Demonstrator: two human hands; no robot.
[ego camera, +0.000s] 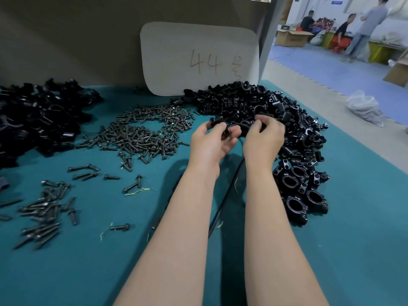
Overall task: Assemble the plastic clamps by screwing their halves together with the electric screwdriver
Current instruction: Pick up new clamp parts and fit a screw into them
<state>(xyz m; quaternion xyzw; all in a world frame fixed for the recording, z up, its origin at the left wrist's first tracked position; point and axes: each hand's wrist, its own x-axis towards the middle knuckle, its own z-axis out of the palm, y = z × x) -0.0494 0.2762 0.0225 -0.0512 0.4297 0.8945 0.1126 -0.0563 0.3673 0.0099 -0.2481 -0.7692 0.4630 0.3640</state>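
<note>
Halves of a clamp (220, 125) are pinched in the curled fingers of the left hand (209, 144) and right hand (262, 138), above the tabletop (353, 217), by the black pile (276, 107) near its right edge. The step looks like fitting them together; next comes a screw from the screw heap (143, 133).
</note>
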